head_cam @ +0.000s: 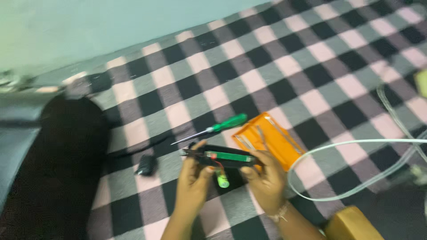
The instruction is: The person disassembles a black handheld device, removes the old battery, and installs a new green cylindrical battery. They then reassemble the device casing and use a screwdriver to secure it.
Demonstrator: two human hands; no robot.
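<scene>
Both hands' fingers (199, 156) grasp the black device (227, 158), long axis lying left-right.

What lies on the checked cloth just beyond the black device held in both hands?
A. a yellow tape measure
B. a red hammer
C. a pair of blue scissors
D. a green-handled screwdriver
D: a green-handled screwdriver lies on the cloth just past the black device.

Materials and finishes, floor work area.
Checked cloth (311, 66) looked woven and matt. Screwdriver (213, 129) had a glossy green plastic handle and a bright metal shaft. Case (229, 158) appeared black plastic, smooth, with a green board showing. Tray (273, 140) was orange plastic, slightly shiny. Tube (356, 142) looked clear, glossy plastic.
</scene>
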